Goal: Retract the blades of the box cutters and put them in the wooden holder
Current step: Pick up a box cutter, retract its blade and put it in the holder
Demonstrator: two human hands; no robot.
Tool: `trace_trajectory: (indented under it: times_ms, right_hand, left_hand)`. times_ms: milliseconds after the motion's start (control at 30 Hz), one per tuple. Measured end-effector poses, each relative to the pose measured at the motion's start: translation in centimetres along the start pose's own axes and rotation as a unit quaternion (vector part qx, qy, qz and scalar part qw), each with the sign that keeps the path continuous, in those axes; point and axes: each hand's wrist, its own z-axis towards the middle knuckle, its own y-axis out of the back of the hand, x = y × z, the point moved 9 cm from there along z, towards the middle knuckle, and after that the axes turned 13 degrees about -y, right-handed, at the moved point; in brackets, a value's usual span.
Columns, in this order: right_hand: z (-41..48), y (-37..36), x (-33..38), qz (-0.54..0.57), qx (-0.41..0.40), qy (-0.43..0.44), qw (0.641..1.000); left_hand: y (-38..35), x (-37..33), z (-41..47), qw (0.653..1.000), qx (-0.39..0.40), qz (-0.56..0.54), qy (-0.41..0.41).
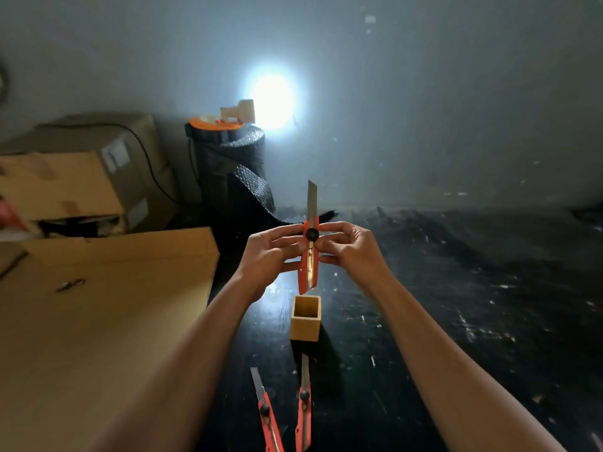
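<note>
Head view: my left hand [272, 252] and right hand [347, 247] pinch the cutter [309, 256] upright above the holder [305, 318]. Light, rigid plastic; I'd grip the handle, clear of the bare blade [312, 200].

Cardboard boxes [98, 321], dark roll [233, 177], perhaps a lamp [241, 110].

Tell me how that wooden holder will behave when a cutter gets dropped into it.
The wooden holder looks small, hollow and empty, so it is probably light. It stands taller than it is wide on a glossy dark floor, so an off-centre drop may tip or slide it. Its square walls look rigid and should not flex.
</note>
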Motion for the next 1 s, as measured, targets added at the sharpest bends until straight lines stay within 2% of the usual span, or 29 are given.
trace_trajectory:
  times_ms: [133, 267, 633, 733, 1000]
  right_hand:
    - [-0.4, -1.1, 3.5, -0.083, -0.012, 0.089, 0.993]
    - [-0.8, -1.8, 5.8, -0.129, -0.026, 0.131, 0.983]
    - [-1.2, -1.8, 6.1, -0.121, 0.027, 0.116, 0.986]
    - [-1.3, -1.6, 6.2, -0.145, 0.021, 0.126, 0.981]
    - [-1.3, -1.0, 7.5, -0.145, -0.008, 0.151, 0.978]
  left_hand:
    - [0.9, -1.9, 0.3, 0.999, -0.023, 0.023, -0.034]
    - [1.6, -3.5, 0.6, 0.998, -0.043, 0.013, -0.045]
    - [1.9, -3.2, 0.7, 0.996, -0.047, -0.072, -0.004]
    - [1.6, -2.9, 0.8, 0.994, -0.042, -0.101, 0.019]
    - [0.6, -4.7, 1.7, 0.995, -0.020, -0.102, 0.007]
